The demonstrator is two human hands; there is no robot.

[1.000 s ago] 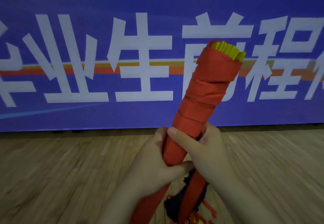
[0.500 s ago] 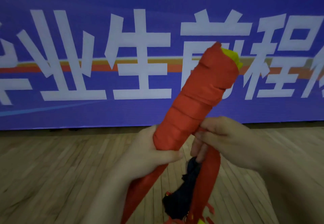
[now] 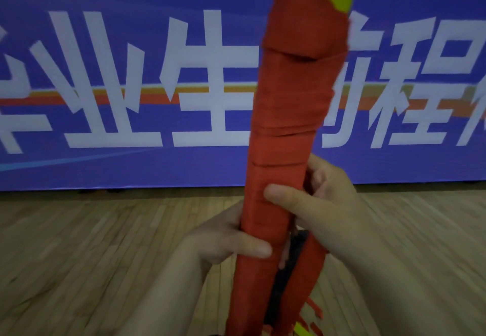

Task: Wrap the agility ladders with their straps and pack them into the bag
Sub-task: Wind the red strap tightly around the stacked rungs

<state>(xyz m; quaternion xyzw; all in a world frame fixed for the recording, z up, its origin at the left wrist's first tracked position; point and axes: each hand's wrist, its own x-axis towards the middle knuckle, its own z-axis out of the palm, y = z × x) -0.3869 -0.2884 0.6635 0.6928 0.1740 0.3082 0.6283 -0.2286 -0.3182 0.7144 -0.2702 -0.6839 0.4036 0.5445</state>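
Ladder bundle: held up in the air, near upright, top leaning slightly right, above the wooden floor and in front of a blue banner with white characters. It does not touch the floor.

Strap: red, wound round the bundle in overlapping turns from the top down to the hands. Yellow rungs stick out at the top right.

Left hand: grasps the lower part of the bundle from the left, thumb laid across the front.

Right hand: grasps the bundle from the right, just above the left hand, thumb pressed on the front, fingers curled behind.

Loose tail of the strap: hangs below the right hand, beside the bundle.

Dark fabric: seen between bundle and tail; cannot tell what it is.
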